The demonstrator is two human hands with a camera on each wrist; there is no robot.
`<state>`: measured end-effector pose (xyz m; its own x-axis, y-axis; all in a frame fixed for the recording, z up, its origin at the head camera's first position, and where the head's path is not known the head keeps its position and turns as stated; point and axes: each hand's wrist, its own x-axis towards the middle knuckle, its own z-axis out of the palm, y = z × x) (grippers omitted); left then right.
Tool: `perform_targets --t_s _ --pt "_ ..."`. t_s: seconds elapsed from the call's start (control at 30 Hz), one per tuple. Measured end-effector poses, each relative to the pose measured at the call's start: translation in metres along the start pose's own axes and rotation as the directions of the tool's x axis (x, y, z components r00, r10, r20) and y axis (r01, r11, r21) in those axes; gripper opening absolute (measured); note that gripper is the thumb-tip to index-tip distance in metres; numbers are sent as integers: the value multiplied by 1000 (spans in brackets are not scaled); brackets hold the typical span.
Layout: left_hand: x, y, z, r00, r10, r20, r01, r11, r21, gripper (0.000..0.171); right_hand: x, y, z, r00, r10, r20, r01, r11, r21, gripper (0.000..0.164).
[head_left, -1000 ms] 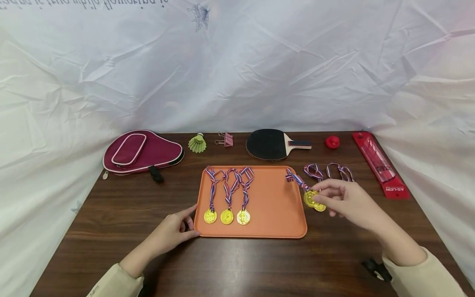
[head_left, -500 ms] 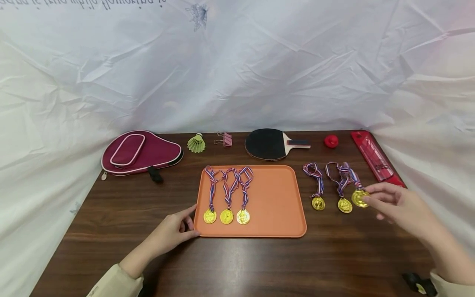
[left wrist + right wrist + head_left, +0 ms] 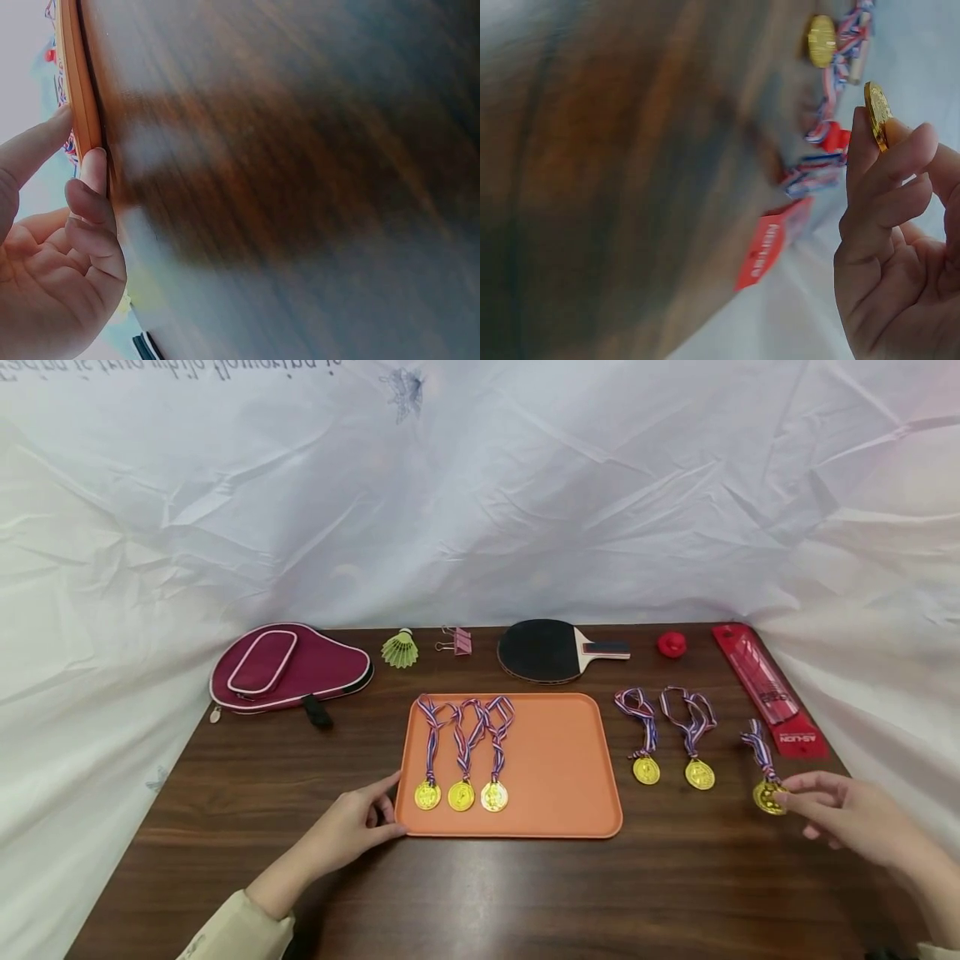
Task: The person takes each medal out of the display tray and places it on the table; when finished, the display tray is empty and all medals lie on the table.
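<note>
Medal point(image 3: 767, 797) at the fingertips of the right hand point(image 3: 858, 820): thumb and fingers are clamped on its disc, ribbon trailing ahead of the hand. Red pack point(image 3: 768, 689) lies beyond that hand. Two medals point(image 3: 700, 774) lie to its left on the table point(image 3: 480, 897). Farther left, tray point(image 3: 558, 768) bears three medals point(image 3: 461, 796). Left hand point(image 3: 341, 833) is clamped on the tray's near-left corner. Case point(image 3: 330, 662) lies ahead of the left hand; bat point(image 3: 540, 652) lies beyond the tray, between both hands.

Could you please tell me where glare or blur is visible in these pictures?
Head view: pale glare on the table, nearer the camera than the tray; left wrist view: wood grain soft and streaked, with pale reflections; right wrist view: ribbons blurred, held medal sharper.
</note>
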<state>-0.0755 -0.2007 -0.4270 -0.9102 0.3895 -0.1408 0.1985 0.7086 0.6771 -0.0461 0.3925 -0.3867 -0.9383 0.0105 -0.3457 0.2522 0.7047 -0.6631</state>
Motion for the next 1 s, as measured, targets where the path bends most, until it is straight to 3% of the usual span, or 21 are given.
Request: perform_targets --t_s 0.37,0.6,1.0 --pt "1 1 0 1000 5 -1 -5 1000 -3 71 -3 14 8 990 69 127 -69 998 -2 44" --pt "0 0 0 1000 12 -4 -12 1000 -8 70 -2 17 15 987 99 129 -105 994 35 47" --pt "-1 -1 1 1000 8 -6 -8 1000 -5 70 -3 22 20 991 115 68 -113 993 -36 49"
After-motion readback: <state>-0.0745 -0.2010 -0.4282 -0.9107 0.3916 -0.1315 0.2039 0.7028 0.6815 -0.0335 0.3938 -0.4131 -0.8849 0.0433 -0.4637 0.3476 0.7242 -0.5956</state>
